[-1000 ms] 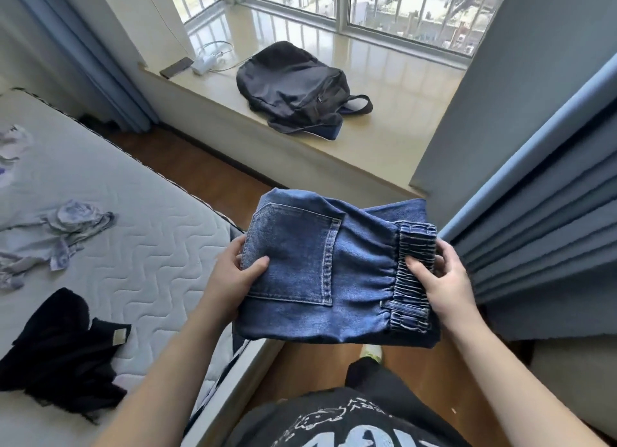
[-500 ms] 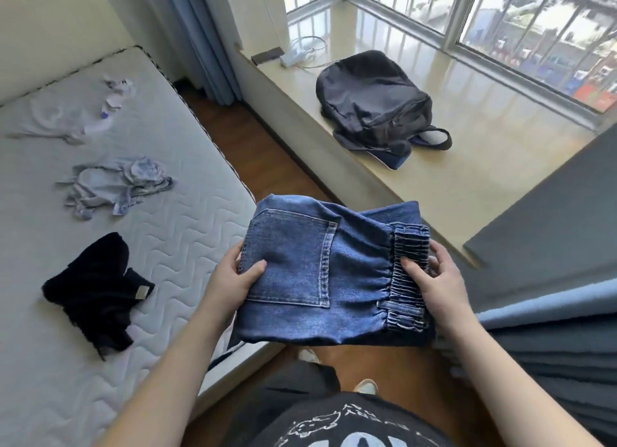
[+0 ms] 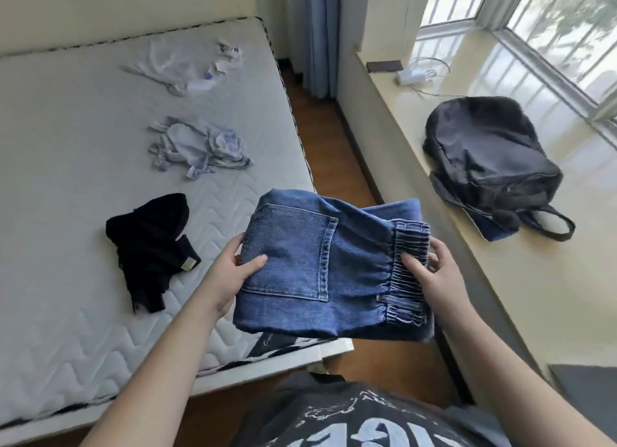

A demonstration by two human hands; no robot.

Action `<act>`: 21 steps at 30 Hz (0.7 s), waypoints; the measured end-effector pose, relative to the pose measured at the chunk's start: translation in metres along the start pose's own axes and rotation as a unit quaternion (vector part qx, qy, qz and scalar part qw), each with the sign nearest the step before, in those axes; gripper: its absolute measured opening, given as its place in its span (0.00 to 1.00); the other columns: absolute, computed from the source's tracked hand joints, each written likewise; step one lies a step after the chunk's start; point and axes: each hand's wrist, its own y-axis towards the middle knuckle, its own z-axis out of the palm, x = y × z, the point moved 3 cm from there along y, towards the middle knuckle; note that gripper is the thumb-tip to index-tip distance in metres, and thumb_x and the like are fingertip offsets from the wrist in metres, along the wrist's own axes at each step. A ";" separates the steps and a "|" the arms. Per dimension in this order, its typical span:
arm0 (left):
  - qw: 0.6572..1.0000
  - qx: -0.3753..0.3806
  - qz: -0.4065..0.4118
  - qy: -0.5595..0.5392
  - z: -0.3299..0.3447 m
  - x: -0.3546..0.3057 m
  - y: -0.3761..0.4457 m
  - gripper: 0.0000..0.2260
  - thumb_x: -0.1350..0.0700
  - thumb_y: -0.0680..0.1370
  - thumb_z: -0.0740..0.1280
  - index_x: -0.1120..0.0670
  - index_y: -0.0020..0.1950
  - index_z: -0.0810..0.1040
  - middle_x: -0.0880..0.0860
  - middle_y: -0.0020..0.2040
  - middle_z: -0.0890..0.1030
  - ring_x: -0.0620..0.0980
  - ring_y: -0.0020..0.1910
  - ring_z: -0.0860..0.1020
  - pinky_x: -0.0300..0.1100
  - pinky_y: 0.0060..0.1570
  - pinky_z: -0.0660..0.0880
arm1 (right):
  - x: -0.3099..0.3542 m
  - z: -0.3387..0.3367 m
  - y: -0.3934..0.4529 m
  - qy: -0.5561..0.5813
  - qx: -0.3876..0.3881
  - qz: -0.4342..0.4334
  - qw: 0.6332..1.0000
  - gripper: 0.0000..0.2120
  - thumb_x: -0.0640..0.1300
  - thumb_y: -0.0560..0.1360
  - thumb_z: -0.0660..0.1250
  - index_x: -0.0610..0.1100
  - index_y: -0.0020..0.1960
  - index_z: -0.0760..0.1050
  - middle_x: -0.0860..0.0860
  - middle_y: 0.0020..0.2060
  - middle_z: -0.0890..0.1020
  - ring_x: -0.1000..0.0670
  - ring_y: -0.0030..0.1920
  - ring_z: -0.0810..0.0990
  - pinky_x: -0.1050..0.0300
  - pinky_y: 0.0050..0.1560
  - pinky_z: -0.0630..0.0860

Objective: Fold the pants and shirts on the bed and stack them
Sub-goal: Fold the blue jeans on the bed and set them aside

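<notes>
Folded blue denim pants (image 3: 320, 273), back pocket up and elastic waistband to the right, sit mid-frame above the bed (image 3: 66, 146) corner. The left hand (image 3: 230, 276) grips their left edge, the right hand (image 3: 434, 276) pinches the waistband. Pale print on the person's dark shirt (image 3: 360, 420) at the bottom is unreadable.

Both forearms reach forward, bare. The left hand (image 3: 233, 273) and right hand (image 3: 434, 276) each pinch something, thumbs on top, fingers curled beneath.

**Materials, surfaces**

Folded jeans (image 3: 320, 266): blue denim, coarse weave, ribbed elastic waistband. Mattress (image 3: 66, 179): matt white quilted cloth. Black garment (image 3: 150, 246): soft matt cloth. Window ledge (image 3: 500, 279): glossy, smooth, stone-like. Backpack (image 3: 490, 159): matt dark fabric. Floor (image 3: 334, 153): smooth brown wood.
</notes>
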 end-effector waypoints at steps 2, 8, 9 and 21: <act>1.000 -0.013 0.002 -0.003 -0.016 -0.008 0.013 0.24 0.67 0.76 0.69 0.54 0.69 0.70 0.59 0.53 0.83 0.53 0.47 0.83 0.44 0.46 0.81 | 0.012 0.020 0.018 -0.003 0.015 -0.002 1.000 0.23 0.60 0.65 0.73 0.63 0.59 0.73 0.54 0.49 0.85 0.52 0.51 0.84 0.42 0.58 0.78; 0.997 -0.073 0.016 -0.020 -0.057 -0.021 0.042 0.24 0.66 0.76 0.70 0.53 0.70 0.71 0.60 0.54 0.83 0.56 0.49 0.83 0.51 0.51 0.80 | 0.043 0.072 0.064 -0.018 0.057 -0.018 0.998 0.18 0.53 0.71 0.74 0.63 0.58 0.73 0.56 0.48 0.85 0.54 0.49 0.84 0.42 0.56 0.79; 0.996 -0.081 0.017 -0.023 -0.062 -0.021 0.047 0.24 0.65 0.75 0.71 0.53 0.70 0.71 0.60 0.54 0.83 0.57 0.50 0.83 0.53 0.53 0.80 | 0.047 0.080 0.071 -0.021 0.065 -0.020 0.997 0.18 0.53 0.71 0.74 0.63 0.58 0.73 0.56 0.48 0.85 0.54 0.49 0.84 0.43 0.56 0.79; 0.990 -0.130 0.001 -0.050 -0.096 -0.039 0.134 0.22 0.64 0.75 0.72 0.48 0.65 0.74 0.56 0.51 0.85 0.52 0.47 0.84 0.42 0.43 0.80 | 0.078 0.142 0.198 -0.051 0.136 -0.029 0.989 0.21 0.59 0.68 0.73 0.63 0.59 0.73 0.57 0.53 0.84 0.56 0.54 0.82 0.46 0.58 0.78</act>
